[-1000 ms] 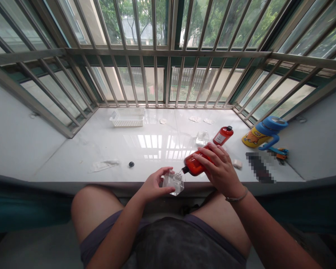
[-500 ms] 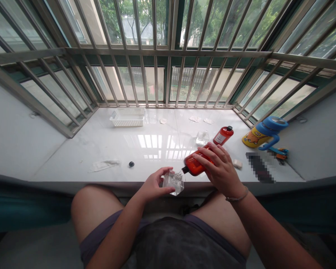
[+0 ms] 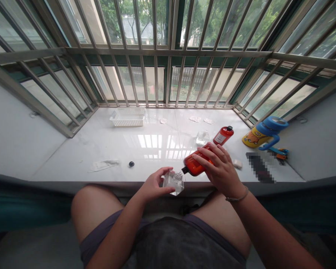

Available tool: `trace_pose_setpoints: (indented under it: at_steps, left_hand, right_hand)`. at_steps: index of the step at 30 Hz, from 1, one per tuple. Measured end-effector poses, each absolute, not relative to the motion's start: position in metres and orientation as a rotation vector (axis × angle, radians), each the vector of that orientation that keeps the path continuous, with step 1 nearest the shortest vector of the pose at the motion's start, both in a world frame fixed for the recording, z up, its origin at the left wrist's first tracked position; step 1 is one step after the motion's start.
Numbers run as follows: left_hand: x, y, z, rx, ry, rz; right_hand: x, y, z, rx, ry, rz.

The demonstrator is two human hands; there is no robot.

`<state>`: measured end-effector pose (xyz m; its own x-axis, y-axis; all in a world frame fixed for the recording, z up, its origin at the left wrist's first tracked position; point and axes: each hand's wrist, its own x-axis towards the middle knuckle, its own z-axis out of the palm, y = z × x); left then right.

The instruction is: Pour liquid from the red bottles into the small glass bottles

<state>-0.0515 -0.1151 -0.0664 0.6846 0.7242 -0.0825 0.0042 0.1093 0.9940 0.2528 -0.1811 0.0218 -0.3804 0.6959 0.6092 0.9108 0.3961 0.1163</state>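
Note:
My left hand (image 3: pixel 156 185) is closed round a clear faceted glass bottle (image 3: pixel 174 184), holding it tilted at the sill's front edge. In my right hand (image 3: pixel 218 163) is a red bottle (image 3: pixel 195 163) tipped on its side, its black neck pointing down and left at the glass bottle's mouth. A thin stream of clear liquid seems to run between the two. A black cap (image 3: pixel 131 164) lies on the sill to the left of my hands. Behind the red bottle stand a second clear glass bottle (image 3: pixel 202 139) and another red bottle with a black cap (image 3: pixel 223 135).
On the white sill (image 3: pixel 86 147) are a white plastic basket (image 3: pixel 127 118), a crumpled clear strip (image 3: pixel 104 165) and several pale scraps along the back. To the right stand a blue and yellow flask (image 3: pixel 264 132), a small pale block (image 3: pixel 237 163) and a blurred-out dark object (image 3: pixel 260 167). Metal bars enclose the window.
Both hands and both held bottles keep nearly the same positions. Only the liquid stream at the glass bottle's mouth looks slightly different.

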Motion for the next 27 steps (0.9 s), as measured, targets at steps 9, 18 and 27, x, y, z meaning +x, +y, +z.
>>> trace_pose_setpoints:
  at_steps: [9, 18, 27]
  left_hand:
    - [-0.0520, -0.1158, -0.0631, 1.380, 0.670, 0.582]
    - [-0.0509, -0.1158, -0.0656, 1.368, 0.659, 0.587]
    - [-0.0511, -0.1155, -0.0647, 1.371, 0.652, 0.586]
  right_hand:
    - [0.2528, -0.1801, 0.0226, -1.364, -2.222, -0.631]
    - [0.2508, -0.1792, 0.0252, -1.343, -2.231, -0.658]
    - [0.2490, -0.1787, 0.0286, -1.332, -2.247, -0.674]
